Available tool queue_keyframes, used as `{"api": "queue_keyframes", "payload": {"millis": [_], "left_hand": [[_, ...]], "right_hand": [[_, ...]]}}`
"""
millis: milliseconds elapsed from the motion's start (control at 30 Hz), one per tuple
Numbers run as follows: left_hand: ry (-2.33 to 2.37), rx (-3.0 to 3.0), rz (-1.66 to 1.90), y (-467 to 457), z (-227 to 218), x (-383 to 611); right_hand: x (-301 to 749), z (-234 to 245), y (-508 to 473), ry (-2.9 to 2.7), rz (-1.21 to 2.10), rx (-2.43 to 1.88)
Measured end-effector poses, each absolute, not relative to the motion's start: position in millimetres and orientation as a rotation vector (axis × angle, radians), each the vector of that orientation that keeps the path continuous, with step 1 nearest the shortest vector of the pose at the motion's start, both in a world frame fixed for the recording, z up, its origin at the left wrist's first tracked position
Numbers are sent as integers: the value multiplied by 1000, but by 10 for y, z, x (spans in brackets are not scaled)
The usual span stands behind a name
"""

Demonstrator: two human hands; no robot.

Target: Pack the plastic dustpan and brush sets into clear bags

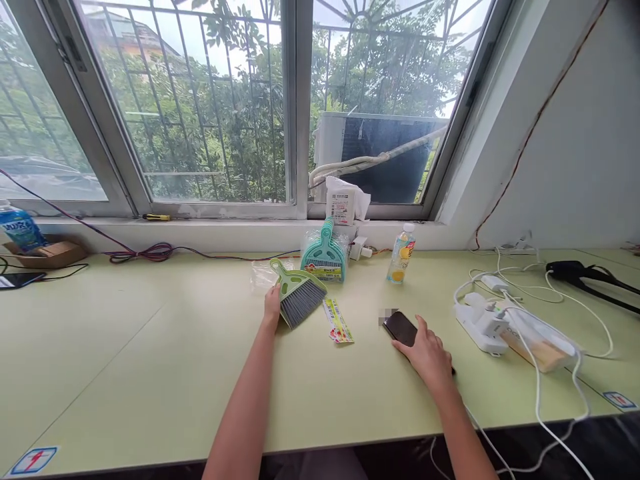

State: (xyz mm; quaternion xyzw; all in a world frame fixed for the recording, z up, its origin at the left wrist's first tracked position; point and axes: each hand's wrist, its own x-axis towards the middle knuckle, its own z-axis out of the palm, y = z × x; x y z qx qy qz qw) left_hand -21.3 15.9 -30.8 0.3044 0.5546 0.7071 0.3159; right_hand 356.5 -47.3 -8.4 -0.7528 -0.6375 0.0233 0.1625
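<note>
Her left hand (273, 303) touches the brush (299, 293) at mid-table, fingers loosely closed; right hand (425, 352) lies flat on the phone (400, 327); bare table (150, 360) stretches left to the near edge

Pale green worktop (150, 360), teal dustpan set (325, 257) by the sill, drink bottle (401, 253), tissue pack (343, 203), printed label (338, 321), white power strip (483, 323) with cables, yellow cutter (156, 217), blue carton (20, 228) far left, black strap (590, 277) far right.
</note>
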Motion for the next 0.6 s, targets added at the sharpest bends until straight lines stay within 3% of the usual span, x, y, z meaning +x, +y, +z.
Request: {"api": "queue_keyframes", "payload": {"millis": [333,433,533,600], "left_hand": [[1563,792,1869,170,-330,-223],[1565,795,1852,170,-304,-217],[1546,807,1840,167,-286,-205],[1535,830,1834,148,-275,-196]], "right_hand": [[4134,-131,-42,-1823,156,-2223],[4265,-130,151,-1835,50,-2205],[3984,-88,292,-1921,-77,-1987],[3562,-57,367,-2072,41,-1692]]}}
